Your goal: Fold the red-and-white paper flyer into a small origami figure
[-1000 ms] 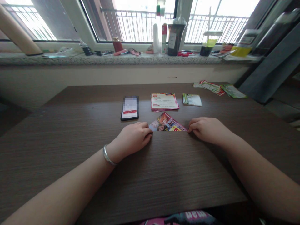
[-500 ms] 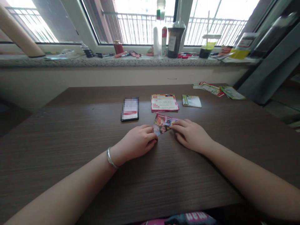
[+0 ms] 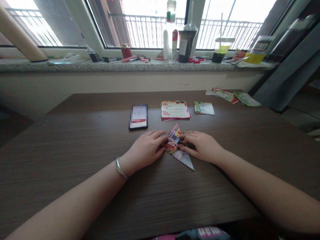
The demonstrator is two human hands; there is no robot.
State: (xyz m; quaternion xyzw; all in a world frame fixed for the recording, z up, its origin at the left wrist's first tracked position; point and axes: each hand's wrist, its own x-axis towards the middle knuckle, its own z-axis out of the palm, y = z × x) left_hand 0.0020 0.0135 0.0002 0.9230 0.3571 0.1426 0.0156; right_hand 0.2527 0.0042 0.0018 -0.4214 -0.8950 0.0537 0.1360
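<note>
Since half a second ago, the folded printed leaflet (image 3: 174,146) has swung round in the head view, one sharp corner now toward you. It lies on the wood-grain table (image 3: 190,196), between your left hand (image 3: 147,148) and right hand (image 3: 203,146); their fingertips touch opposite edges, but whether either pinches, I cannot tell.

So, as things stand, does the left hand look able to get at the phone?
Probably yes: the left hand lies close to the phone, and nothing stands between them. It is touching the folded paper, though, so it would likely have to leave that first.
</note>
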